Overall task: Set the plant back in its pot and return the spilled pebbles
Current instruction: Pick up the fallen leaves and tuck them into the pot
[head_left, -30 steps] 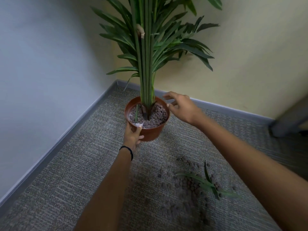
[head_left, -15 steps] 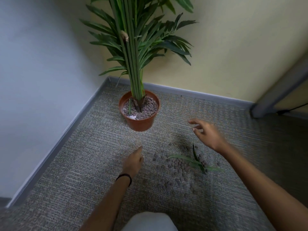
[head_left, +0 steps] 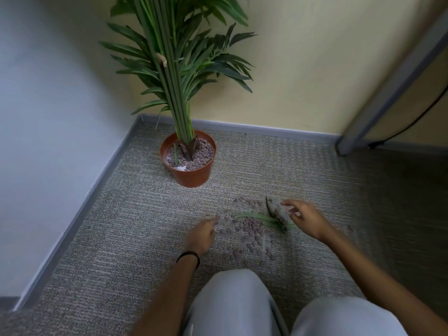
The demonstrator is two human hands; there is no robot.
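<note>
Here the plant [head_left: 180, 76] stands upright in its terracotta pot [head_left: 191, 174], in the corner of the carpeted floor [head_left: 121, 226] near the grey skirting board [head_left: 101, 170]. Pebbles cover the top of the pot around the stems. More pebbles [head_left: 249, 226] lie scattered on the carpet, well apart from the pot and nearer the person's knees [head_left: 232, 301]. A loose green leaf [head_left: 260, 218] lies among them. The left hand [head_left: 202, 235], with a dark band on its wrist, is lowered to the left edge of the spill, its fingers [head_left: 213, 221] curled down toward the carpet; I cannot tell whether they hold anything. The right hand [head_left: 306, 220] hovers at the right edge, just beside the leaf, its fingers [head_left: 289, 203] spread apart and empty.
</note>
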